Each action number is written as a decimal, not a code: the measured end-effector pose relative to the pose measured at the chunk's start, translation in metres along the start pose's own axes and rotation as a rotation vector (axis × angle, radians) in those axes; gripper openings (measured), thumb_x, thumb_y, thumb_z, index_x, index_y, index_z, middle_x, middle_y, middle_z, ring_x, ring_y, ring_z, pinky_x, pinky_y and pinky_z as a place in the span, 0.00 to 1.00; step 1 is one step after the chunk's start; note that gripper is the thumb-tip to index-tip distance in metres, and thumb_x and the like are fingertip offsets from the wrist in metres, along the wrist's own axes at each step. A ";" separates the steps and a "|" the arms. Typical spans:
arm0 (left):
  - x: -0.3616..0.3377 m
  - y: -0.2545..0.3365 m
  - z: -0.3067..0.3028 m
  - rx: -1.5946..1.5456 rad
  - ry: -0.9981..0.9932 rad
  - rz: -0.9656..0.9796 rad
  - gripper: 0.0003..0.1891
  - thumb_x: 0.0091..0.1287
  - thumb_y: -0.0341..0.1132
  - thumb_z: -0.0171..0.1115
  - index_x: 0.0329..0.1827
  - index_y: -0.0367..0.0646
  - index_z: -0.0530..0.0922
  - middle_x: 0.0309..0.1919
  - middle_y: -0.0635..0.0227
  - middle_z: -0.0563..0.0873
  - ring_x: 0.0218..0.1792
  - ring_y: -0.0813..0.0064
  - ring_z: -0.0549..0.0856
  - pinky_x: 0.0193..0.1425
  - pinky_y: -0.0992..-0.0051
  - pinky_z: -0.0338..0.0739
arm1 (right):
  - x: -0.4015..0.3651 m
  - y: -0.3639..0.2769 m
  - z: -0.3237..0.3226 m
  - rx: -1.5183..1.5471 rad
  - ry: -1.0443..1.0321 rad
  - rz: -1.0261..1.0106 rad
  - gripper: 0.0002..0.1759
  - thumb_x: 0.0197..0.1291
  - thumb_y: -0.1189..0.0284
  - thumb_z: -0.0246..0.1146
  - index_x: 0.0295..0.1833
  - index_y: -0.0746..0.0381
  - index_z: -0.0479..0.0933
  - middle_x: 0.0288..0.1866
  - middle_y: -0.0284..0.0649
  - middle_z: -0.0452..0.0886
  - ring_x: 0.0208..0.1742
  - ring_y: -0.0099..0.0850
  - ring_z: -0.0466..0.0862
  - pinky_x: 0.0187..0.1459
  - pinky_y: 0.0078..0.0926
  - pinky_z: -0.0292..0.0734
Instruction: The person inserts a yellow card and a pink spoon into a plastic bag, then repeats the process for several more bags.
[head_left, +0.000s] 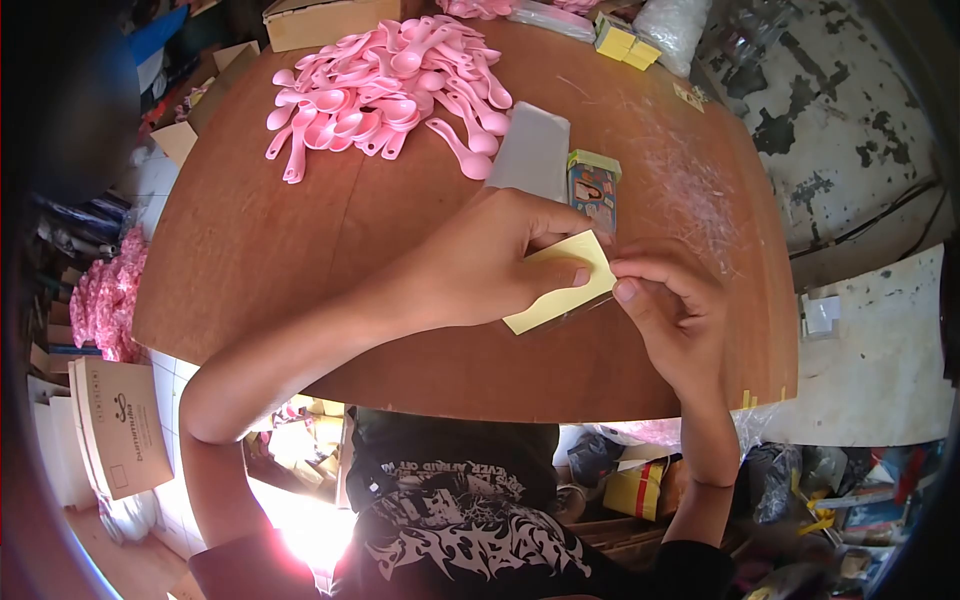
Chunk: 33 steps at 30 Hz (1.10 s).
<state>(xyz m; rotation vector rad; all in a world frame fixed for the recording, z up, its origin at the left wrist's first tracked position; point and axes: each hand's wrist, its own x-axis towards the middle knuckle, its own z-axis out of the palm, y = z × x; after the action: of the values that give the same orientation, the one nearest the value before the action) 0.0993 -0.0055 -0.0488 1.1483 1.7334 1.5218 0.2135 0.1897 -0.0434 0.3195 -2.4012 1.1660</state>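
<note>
A pale yellow card or packet with a thin clear film along its lower edge is held over the table. My left hand grips it, thumb lying on top. My right hand pinches at its right corner with thumb and index finger; what lies between those fingertips is too small to tell. Just beyond my hands are a small box with a colourful picture and a stack of clear plastic sleeves.
Many pink spoons are heaped on the brown table. A cardboard box, yellow packs and a clear plastic bag stand along the far edge. Thin plastic strips are scattered at the right.
</note>
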 end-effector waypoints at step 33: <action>0.016 -0.008 0.007 0.209 0.139 0.285 0.17 0.65 0.31 0.66 0.56 0.34 0.80 0.46 0.56 0.88 0.45 0.72 0.87 0.51 0.73 0.79 | -0.004 -0.004 -0.001 0.148 -0.148 0.312 0.15 0.62 0.81 0.64 0.55 0.70 0.78 0.39 0.40 0.84 0.37 0.21 0.84 0.37 0.18 0.84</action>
<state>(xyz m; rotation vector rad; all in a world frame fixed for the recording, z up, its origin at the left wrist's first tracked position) 0.0959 0.0123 -0.0563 1.4792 1.9231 1.6481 0.2193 0.1881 -0.0418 0.0790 -2.5630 1.5100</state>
